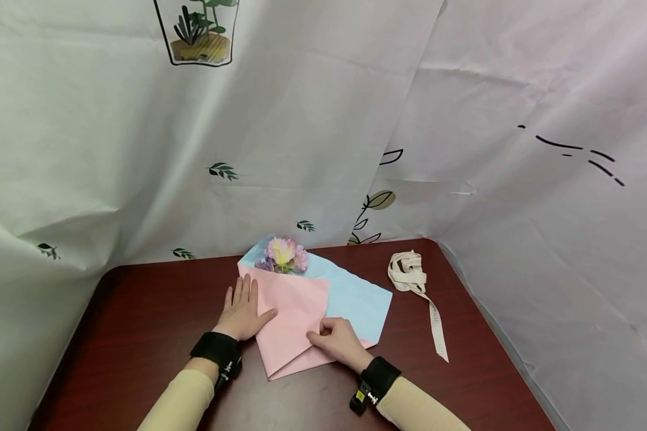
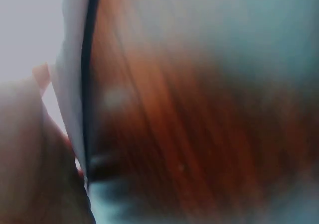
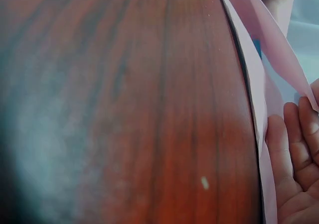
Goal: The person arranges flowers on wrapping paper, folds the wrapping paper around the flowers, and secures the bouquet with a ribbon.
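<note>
Left hand, fingers straight, presses paper onto counter, likely steadying it. Right hand pinches the paper's front edge, presumably for control; flowers protrude above.

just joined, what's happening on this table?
A person is folding pink-and-blue wrapping paper around flowers. The left hand lies flat on the pink flap, fingers spread; the right hand pinches that flap's edge. The blooms show above the flap, and blue paper lies open on the right. A cream ribbon lies loose beyond it, not touching the paper.
</note>
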`<state>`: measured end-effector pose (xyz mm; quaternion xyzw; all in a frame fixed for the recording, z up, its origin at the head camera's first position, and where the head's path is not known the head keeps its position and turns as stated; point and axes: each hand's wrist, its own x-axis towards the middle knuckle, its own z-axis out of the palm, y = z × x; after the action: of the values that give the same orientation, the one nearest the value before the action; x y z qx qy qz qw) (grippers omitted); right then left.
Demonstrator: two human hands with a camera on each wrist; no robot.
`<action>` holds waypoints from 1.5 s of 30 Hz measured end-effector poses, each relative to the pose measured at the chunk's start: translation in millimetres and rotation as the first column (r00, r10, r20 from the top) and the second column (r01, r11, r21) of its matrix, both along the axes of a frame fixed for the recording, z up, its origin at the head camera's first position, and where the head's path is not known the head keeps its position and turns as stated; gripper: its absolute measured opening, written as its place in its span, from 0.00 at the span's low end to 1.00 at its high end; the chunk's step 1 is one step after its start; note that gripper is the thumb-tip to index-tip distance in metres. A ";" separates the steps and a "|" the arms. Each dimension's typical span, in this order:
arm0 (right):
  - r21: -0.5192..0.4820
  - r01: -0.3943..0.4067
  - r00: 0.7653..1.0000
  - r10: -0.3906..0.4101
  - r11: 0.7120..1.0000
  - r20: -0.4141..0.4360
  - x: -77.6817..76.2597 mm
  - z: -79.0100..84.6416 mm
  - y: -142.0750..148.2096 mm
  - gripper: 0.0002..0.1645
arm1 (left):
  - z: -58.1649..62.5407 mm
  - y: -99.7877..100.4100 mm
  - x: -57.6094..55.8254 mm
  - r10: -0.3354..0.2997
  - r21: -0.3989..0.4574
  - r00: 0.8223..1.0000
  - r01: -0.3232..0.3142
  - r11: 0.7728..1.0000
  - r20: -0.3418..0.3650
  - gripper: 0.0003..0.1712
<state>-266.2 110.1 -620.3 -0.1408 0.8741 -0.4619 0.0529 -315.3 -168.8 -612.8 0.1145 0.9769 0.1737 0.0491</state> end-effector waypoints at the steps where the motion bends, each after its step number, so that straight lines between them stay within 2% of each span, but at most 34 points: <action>1: -0.001 0.000 1.000 0.000 1.000 -0.001 0.4 0.1 -0.3 0.27 | -2.6 1.3 2.5 -0.010 -0.007 1.000 0.010 1.000 -0.008 0.59; 5: -0.004 0.000 1.000 0.000 1.000 -0.004 1.0 0.1 -0.2 0.27 | -6.1 8.5 18.4 -0.077 0.031 0.997 0.078 0.996 -0.019 0.56; 8: -0.004 -0.001 1.000 0.001 1.000 0.009 0.6 0.6 0.4 0.26 | 2.2 14.3 31.7 -0.112 0.046 0.993 0.111 0.993 0.025 0.54; 12: -0.007 0.005 1.000 -0.005 1.000 0.026 0.7 0.9 0.5 0.24 | 13.3 17.7 39.0 -0.096 0.015 0.992 0.095 0.995 0.077 0.52; 14: -0.014 0.008 1.000 -0.008 1.000 0.024 1.0 0.4 0.2 0.24 | 17.0 18.6 40.9 -0.083 0.008 0.993 0.083 0.997 0.081 0.53; 16: -0.020 0.009 1.000 -0.009 1.000 0.021 1.2 -0.6 -0.4 0.23 | 18.5 19.9 44.0 -0.098 -0.001 0.992 0.099 0.995 0.075 0.55; 19: -0.022 0.006 1.000 -0.005 1.000 0.007 1.6 -2.1 -1.4 0.22 | 17.2 22.4 52.0 -0.177 -0.005 0.982 0.178 0.984 0.065 0.59; 23: 0.001 0.001 1.000 -0.001 1.000 -0.021 1.1 -3.2 -2.0 0.21 | 12.6 24.5 64.9 -0.303 0.019 0.949 0.303 0.953 0.082 0.61; 25: 0.003 0.002 1.000 -0.002 1.000 -0.031 0.4 -3.2 -1.8 0.20 | 8.6 24.2 69.9 -0.326 0.051 0.941 0.322 0.945 0.089 0.61; 28: -0.013 0.006 1.000 -0.006 1.000 -0.009 -0.6 -2.7 -1.1 0.19 | 1.9 22.7 75.1 -0.309 0.033 0.946 0.307 0.951 0.099 0.60; 30: -0.037 0.007 1.000 -0.006 0.999 0.029 -0.6 -1.5 -0.8 0.25 | -1.9 21.3 77.7 -0.288 0.035 0.952 0.286 0.958 0.099 0.60; 31: -0.038 0.010 0.999 -0.008 0.999 0.047 -0.5 -0.8 -0.8 0.31 | -4.3 20.5 78.3 -0.284 0.040 0.954 0.281 0.959 0.098 0.59; 34: -0.024 0.020 0.999 -0.019 1.000 0.047 0.2 2.7 -3.0 0.60 | -8.8 19.2 80.0 -0.284 0.054 0.954 0.280 0.959 0.094 0.59; 36: 0.045 0.040 0.999 -0.040 0.998 -0.009 1.6 6.1 -6.3 0.75 | -11.7 18.9 80.4 -0.289 0.067 0.954 0.284 0.956 0.078 0.59; 38: 0.156 0.063 0.993 -0.046 0.986 -0.108 3.8 10.3 -10.9 0.83 | -13.5 19.3 80.5 -0.285 0.056 0.956 0.282 0.958 0.065 0.58; 40: 0.285 0.080 0.974 -0.014 0.955 -0.225 6.7 15.1 -16.0 0.84 | -14.9 19.3 80.5 -0.282 0.051 0.958 0.279 0.959 0.057 0.58; 43: 0.474 0.051 0.924 0.138 0.879 -0.356 12.3 21.7 -24.0 0.76 | -13.0 18.9 81.5 -0.282 0.066 0.958 0.278 0.958 0.055 0.58; 45: 0.568 -0.019 0.891 0.272 0.823 -0.364 16.1 23.6 -28.9 0.66 | -8.8 18.3 82.2 -0.288 0.067 0.956 0.283 0.957 0.063 0.58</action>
<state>-250.2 81.2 -596.7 -0.2861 0.9451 -0.1432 -0.0669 -233.1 -150.5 -621.6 0.2493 0.9423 0.1965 0.1057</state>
